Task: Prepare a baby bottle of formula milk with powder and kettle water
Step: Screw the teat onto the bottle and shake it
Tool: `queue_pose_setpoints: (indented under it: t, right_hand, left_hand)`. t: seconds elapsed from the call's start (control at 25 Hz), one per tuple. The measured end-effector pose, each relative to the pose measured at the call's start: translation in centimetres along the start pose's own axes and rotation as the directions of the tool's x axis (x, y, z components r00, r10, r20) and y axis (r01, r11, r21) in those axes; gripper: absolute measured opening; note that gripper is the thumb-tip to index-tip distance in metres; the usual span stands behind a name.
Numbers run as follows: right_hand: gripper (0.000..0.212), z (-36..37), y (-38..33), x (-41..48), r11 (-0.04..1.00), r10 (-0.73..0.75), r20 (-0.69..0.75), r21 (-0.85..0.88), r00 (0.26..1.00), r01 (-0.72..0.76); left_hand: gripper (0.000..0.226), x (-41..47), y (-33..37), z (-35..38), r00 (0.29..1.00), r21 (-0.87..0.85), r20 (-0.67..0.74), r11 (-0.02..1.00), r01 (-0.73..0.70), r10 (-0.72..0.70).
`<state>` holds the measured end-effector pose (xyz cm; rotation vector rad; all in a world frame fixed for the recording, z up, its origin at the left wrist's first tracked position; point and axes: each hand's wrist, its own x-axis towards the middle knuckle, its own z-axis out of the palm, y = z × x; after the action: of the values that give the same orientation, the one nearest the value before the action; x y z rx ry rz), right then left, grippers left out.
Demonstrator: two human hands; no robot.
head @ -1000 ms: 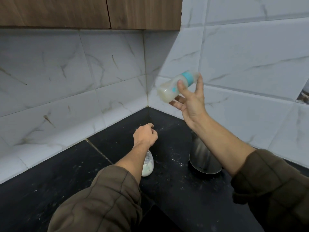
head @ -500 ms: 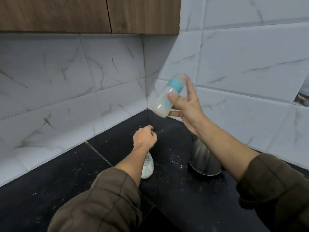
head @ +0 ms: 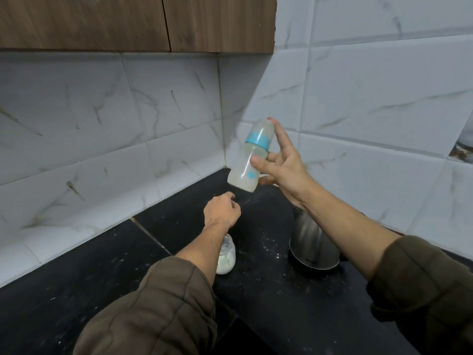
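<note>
Black countertop [head: 268, 316], flecked with white specks, meets marble-look wall tiles [head: 153, 98] under wooden cabinets [head: 128, 21]. Above the corner, the right hand [head: 284, 167] pinches a tilted baby bottle [head: 249, 160] of milky liquid between thumb and fingers, blue collar uppermost. The left hand [head: 221, 211] hovers curled in a fist, its forearm partly hiding a powder jar [head: 226, 257]. A steel kettle [head: 312, 242] stands behind the right forearm.

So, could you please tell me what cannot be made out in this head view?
Glass jar: head view, the left forearm covers much of it.
Kettle: head view, the right forearm hides its top and handle.
Baby bottle: head view, blur smears its markings.
Left hand: head view, seen from behind; its curled fingers hide any contents.
</note>
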<state>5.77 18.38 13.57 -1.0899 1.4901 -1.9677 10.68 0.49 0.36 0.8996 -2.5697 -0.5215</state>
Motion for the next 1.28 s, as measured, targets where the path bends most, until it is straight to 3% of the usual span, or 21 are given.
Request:
queue_pose_setpoints:
  t: [0.08,0.24,0.32,0.44,0.48,0.68,0.72,0.88,0.92,1.0,1.12,1.2,1.28]
  right_hand:
    - [0.097,0.0,0.3,-0.3,0.999,-0.026,0.013,0.02,1.0,0.026]
    - [0.091,-0.5,0.0,1.3,0.93,-0.008,-0.331,0.344,0.944,0.128]
    - [0.093,-0.7,0.1,1.1,0.944,0.008,-0.276,0.319,0.961,0.084]
    - [0.1,-0.1,0.6,-0.3,0.998,0.019,-0.011,0.056,1.0,-0.019]
    - [0.1,-0.1,0.8,-0.5,0.999,0.012,0.006,0.038,1.0,-0.012]
    - [0.095,-1.1,0.4,1.5,0.9,0.043,-0.367,0.418,0.929,0.124]
    - [0.095,-1.2,0.5,1.6,0.91,0.041,-0.349,0.401,0.936,0.11]
    - [0.101,-0.5,0.7,-0.2,0.996,0.024,0.019,0.087,1.0,-0.025]
    - [0.102,-0.5,0.8,-0.2,0.997,0.013,0.037,0.069,0.999,-0.016]
    - [0.098,-0.4,0.7,0.2,0.98,-0.017,-0.094,0.197,0.995,0.036]
    - [0.073,-0.9,0.5,1.7,0.84,0.091,-0.327,0.532,0.941,0.104]
    - [0.049,-0.6,0.4,1.6,0.779,0.157,-0.255,0.626,0.954,0.038]
    - [0.041,-0.3,0.3,0.7,0.846,0.146,-0.058,0.524,0.988,-0.094]
  left_hand:
    - [0.036,0.1,-0.1,-0.1,1.0,0.003,-0.006,1.0,-0.001,0.001]
    - [0.04,0.0,-0.2,-0.1,1.0,0.017,-0.022,1.0,0.0,0.001]
    - [0.04,0.1,-0.2,0.0,1.0,0.01,-0.009,1.0,0.001,-0.001]
    - [0.039,0.0,-0.1,0.1,1.0,0.004,0.006,1.0,-0.002,0.002]
    - [0.038,0.1,0.0,0.1,1.0,0.006,0.004,1.0,-0.003,0.003]
    - [0.04,0.0,-0.4,0.1,1.0,0.012,-0.014,1.0,0.005,-0.005]
    - [0.04,0.1,-0.4,0.1,1.0,0.013,-0.012,1.0,0.007,-0.007]
    - [0.038,0.2,-0.1,0.2,1.0,0.012,0.006,1.0,0.007,-0.007]
    - [0.038,0.2,-0.1,0.1,1.0,0.016,0.005,1.0,0.007,-0.007]
    - [0.038,0.2,-0.2,0.3,1.0,0.012,-0.006,1.0,0.005,-0.004]
    - [0.039,0.0,-0.5,0.3,1.0,0.011,-0.02,1.0,0.011,-0.011]
    - [0.039,0.0,-0.6,0.4,1.0,0.01,-0.012,1.0,0.018,-0.018]
    - [0.038,0.0,-0.5,0.4,1.0,0.013,-0.007,1.0,0.016,-0.016]
